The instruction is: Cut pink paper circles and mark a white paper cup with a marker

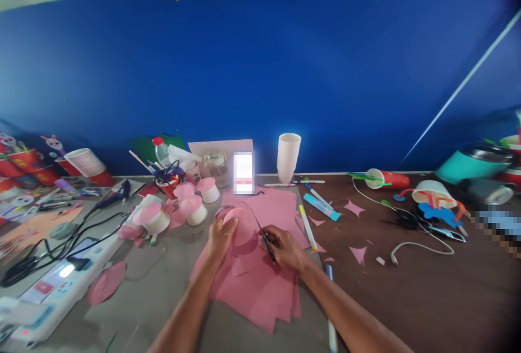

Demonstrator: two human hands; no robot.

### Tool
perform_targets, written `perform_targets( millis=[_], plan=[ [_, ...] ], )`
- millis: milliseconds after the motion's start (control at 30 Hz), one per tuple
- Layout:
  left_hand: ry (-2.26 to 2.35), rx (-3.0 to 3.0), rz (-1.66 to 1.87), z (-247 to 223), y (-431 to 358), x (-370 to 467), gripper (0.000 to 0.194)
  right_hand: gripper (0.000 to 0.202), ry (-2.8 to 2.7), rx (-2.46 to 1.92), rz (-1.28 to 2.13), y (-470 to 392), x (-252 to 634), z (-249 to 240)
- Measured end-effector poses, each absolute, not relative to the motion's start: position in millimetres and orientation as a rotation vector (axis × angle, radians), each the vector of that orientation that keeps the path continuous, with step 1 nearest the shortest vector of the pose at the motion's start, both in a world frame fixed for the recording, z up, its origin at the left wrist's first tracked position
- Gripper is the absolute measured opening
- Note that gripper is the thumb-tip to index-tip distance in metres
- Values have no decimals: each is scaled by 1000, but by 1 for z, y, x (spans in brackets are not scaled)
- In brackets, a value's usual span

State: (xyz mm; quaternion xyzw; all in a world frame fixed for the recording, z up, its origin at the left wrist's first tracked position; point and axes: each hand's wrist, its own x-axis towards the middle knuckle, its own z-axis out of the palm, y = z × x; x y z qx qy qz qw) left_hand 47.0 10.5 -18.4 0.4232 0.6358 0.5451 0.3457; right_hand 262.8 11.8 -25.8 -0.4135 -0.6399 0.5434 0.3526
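Between my two hands is a round piece of pink paper. My left hand is closed on its left edge, thumb on top. My right hand grips a dark tool with a thin blade, which looks like scissors, at the disc's right side. Beneath both hands lie several overlapping pink sheets. A roll of tape or ring seems to sit behind the left fingers, partly hidden. Left of the hands stand small white cups topped with pink discs.
A power strip with black cables lies at the left. White stacked cups stand by the blue wall. Right of the sheets are a yellow-tipped marker, a glue tube, pink scraps, a white cable and a red cup.
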Motion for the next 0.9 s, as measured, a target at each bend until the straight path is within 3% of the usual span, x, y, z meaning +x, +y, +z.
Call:
perform_targets(
  millis=[167,467,900],
  plan=[
    [1675,1084,1415,-17,9,49,40,51,-1546,-1028,1583,14,266,-18],
    [1706,1102,1408,-9,7,56,22,55,-1524,-1012,1715,13,271,-15],
    [1685,1044,1395,-3,5,63,21,60,-1576,-1075,1693,11,271,-8]
  ],
)
